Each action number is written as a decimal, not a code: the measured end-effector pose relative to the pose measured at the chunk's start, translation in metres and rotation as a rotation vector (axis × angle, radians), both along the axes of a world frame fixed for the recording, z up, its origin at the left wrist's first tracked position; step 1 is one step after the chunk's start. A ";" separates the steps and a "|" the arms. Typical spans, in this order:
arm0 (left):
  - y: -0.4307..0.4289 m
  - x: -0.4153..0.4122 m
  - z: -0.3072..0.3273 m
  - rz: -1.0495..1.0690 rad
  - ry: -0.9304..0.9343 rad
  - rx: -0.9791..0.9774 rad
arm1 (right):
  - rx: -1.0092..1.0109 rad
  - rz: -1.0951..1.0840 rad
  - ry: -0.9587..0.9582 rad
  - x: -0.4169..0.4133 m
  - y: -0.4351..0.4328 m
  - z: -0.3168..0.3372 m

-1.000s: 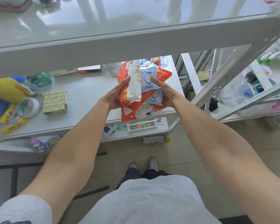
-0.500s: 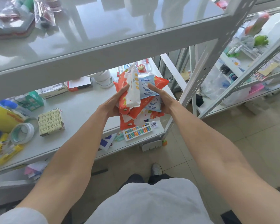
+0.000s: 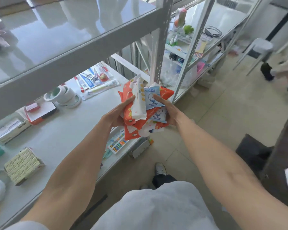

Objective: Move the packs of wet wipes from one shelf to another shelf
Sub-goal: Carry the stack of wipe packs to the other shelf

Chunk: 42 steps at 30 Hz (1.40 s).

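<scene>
Packs [image 3: 144, 110], mid frame: soft, slick, prob light. L hand [image 3: 114, 116] & R hand [image 3: 169, 112] fingers clamp stack's sides; support underneath.

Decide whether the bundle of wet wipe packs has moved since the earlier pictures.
Yes. The bundle of wet wipe packs has shifted right, from above the abacus toy toward the shelf upright.

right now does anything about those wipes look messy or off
The wet wipe packs are a skewed bundle, not a stack: pinched between the left hand and right hand, they splay at different angles, and the lowest orange pack hangs below both hands and might slip.
</scene>
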State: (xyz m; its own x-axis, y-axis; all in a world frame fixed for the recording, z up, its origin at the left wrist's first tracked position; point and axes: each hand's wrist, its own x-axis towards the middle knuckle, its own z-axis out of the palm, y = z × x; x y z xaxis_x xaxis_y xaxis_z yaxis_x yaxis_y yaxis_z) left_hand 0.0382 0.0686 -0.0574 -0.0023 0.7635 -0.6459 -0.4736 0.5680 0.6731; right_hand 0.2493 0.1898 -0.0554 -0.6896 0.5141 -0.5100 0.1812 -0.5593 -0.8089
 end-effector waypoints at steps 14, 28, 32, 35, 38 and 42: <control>0.132 0.184 0.033 -0.507 0.085 0.033 | -0.028 -0.552 0.014 0.207 0.021 0.013; 0.249 0.320 0.045 -0.770 0.066 0.038 | -0.046 -0.803 0.017 0.344 0.069 0.039; 0.281 0.338 0.043 -0.868 0.101 0.030 | -0.050 -0.833 0.015 0.360 0.089 0.037; 0.309 0.346 0.038 -0.898 0.058 0.022 | -0.044 -0.841 -0.006 0.366 0.113 0.034; 0.348 0.352 0.029 -0.926 0.050 0.017 | -0.055 -0.858 -0.038 0.372 0.147 0.032; 0.411 0.356 0.025 -0.937 0.038 0.034 | -0.062 -0.885 -0.035 0.370 0.211 0.032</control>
